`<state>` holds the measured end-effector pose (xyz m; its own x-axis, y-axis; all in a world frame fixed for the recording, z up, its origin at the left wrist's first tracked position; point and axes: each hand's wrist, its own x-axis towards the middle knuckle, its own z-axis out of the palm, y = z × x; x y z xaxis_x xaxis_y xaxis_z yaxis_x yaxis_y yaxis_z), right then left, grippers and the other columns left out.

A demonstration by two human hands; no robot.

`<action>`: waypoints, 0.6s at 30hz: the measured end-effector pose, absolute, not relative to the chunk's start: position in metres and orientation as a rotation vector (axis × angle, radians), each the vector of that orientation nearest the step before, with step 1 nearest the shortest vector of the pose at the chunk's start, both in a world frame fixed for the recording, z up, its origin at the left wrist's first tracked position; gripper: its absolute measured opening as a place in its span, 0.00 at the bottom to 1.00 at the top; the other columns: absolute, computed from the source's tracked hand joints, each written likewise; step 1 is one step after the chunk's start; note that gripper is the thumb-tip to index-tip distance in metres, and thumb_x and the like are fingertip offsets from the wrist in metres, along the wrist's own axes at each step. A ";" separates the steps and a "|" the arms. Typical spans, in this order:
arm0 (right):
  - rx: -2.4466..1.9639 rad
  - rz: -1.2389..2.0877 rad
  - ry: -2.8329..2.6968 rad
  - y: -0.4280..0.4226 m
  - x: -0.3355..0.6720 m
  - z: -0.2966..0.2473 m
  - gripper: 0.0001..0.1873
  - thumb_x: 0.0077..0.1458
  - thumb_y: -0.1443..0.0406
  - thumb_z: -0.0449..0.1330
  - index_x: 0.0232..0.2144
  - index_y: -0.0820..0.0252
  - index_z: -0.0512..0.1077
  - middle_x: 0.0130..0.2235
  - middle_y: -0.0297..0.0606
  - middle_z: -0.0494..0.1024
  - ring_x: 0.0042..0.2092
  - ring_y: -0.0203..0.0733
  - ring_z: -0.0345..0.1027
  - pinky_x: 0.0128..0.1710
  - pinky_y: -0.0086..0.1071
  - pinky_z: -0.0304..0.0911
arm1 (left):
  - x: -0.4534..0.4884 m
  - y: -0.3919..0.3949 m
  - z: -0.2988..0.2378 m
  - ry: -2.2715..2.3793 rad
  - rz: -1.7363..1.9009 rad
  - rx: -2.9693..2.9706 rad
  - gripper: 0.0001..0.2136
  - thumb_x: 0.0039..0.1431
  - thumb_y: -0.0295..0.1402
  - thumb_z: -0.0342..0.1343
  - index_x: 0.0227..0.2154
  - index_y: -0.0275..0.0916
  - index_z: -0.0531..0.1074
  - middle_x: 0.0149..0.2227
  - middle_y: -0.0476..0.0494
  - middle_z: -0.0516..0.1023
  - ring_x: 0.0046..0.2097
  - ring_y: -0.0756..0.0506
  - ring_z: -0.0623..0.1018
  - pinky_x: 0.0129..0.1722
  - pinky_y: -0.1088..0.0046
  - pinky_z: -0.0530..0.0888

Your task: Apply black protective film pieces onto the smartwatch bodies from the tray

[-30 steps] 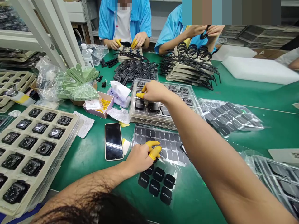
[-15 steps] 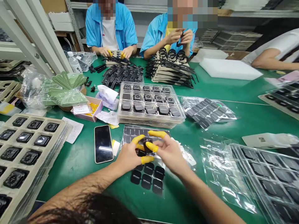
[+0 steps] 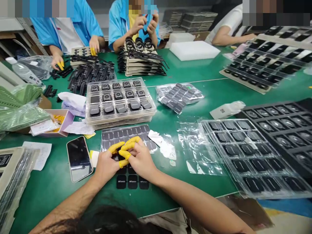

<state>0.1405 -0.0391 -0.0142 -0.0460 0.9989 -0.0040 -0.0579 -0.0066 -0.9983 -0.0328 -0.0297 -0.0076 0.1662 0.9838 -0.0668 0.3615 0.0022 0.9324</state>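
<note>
Between yellow-cotted fingertips, my left hand (image 3: pixel 106 165) and my right hand (image 3: pixel 143 161) grip a small black watch case (image 3: pixel 121 157), mostly covered by the fingers. Both hands are closed around it. Right under them lies a clear sheet of black square stickers (image 3: pixel 133 182) with white lettering, its upper part hidden by the hands. Just beyond is a sheet of grey square stickers (image 3: pixel 110 134). Farther back, a stack of clear trays (image 3: pixel 122 123) holds watch cases, the front row covered with grey squares.
A phone (image 3: pixel 79 158) lies left of my hands, with a pink box (image 3: pixel 67 123) behind it. Crumpled white tissue (image 3: pixel 164 144) is to the right. Clear trays of black squares (image 3: pixel 243 149) stand farther right. Co-workers in blue (image 3: pixel 90 19) sit opposite behind black straps (image 3: pixel 91 76).
The view has swung to the right. My right fingers have closed in on the watch case, which is now more hidden. At the right, a tilted stack of trays has come into view.
</note>
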 end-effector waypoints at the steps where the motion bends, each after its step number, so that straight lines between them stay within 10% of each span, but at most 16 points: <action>1: -1.154 1.283 -1.203 -0.040 0.140 -0.015 0.03 0.59 0.61 0.73 0.35 0.49 0.83 0.50 0.38 0.71 0.42 0.44 0.82 0.43 0.43 0.86 | -0.034 -0.029 -0.008 1.349 0.852 1.527 0.29 0.48 0.38 0.77 0.55 0.41 0.85 0.50 0.41 0.91 0.47 0.37 0.90 0.52 0.61 0.87; 18: -1.244 1.270 -1.235 -0.038 0.138 -0.004 0.13 0.58 0.53 0.73 0.34 0.52 0.78 0.46 0.39 0.71 0.44 0.48 0.79 0.45 0.48 0.82 | -0.031 -0.030 -0.001 1.353 0.860 1.406 0.31 0.42 0.44 0.81 0.52 0.40 0.86 0.49 0.39 0.91 0.50 0.34 0.90 0.58 0.55 0.86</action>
<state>0.1384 -0.0382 -0.0044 -0.0450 0.9976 -0.0530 0.0251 -0.0519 -0.9983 -0.0312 -0.0295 -0.0014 0.1336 0.9825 -0.1295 0.3001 0.0844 0.9502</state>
